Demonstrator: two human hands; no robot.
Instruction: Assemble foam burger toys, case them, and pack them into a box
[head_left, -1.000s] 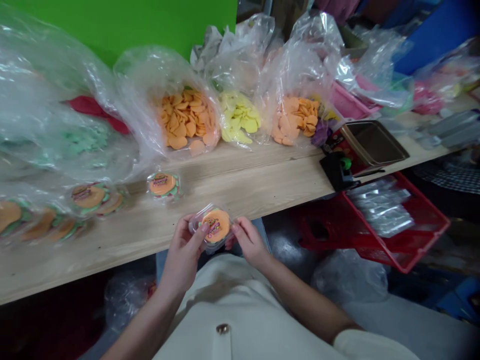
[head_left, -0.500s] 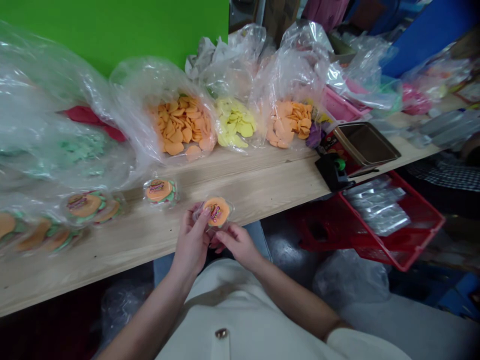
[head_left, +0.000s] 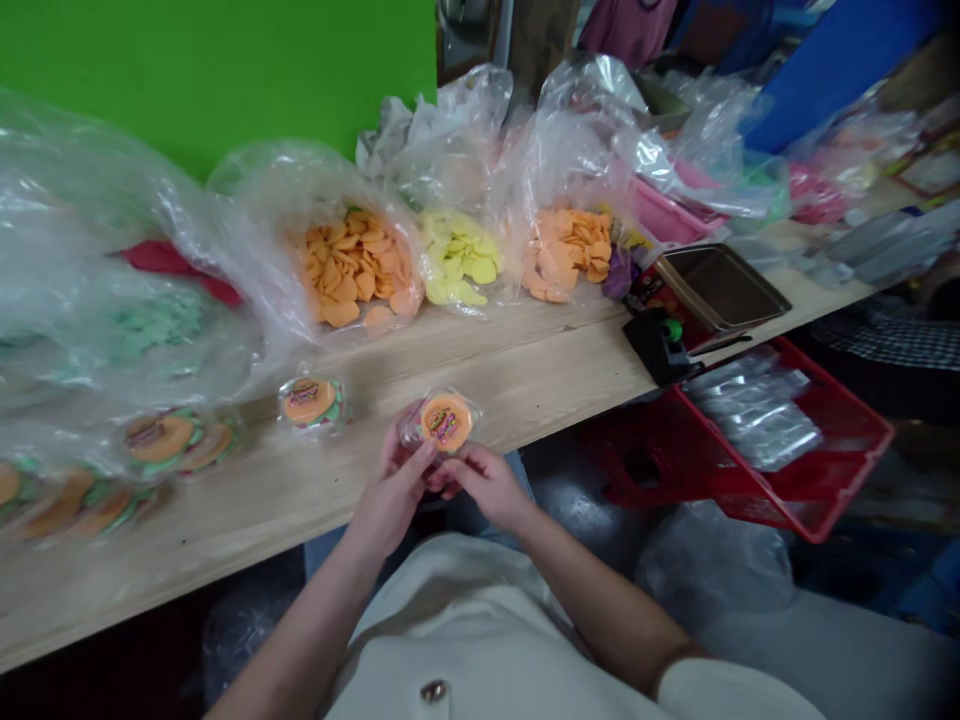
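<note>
Held over the front edge of the bench is a clear packet [head_left: 448, 420] with a round orange burger-shaped piece inside and a printed burger picture on top. My left hand [head_left: 394, 490] grips its left and lower side, thumb along the lower edge. At the lower right, the fingers of my right hand [head_left: 487, 485] are closed on the packet's edge; their tips are partly hidden. Another burger packet [head_left: 311, 402] lies on the bench just left of my hands. Farther left, more burger packets [head_left: 161, 438] lie overlapping, somewhat blurred.
Along the back of the wooden bench [head_left: 517, 375] stand clear bags of orange pieces [head_left: 352, 270], yellow pieces [head_left: 461, 255] and pale green pieces [head_left: 154, 325]. A black tape dispenser [head_left: 656, 348] sits by an open tin [head_left: 724, 285]. Below right is a red crate [head_left: 832, 470] with clear packaging.
The packet has turned to face up more flatly, and my left thumb has slid from its face to the lower edge. My view has shifted slightly. Both hands still hold it.
</note>
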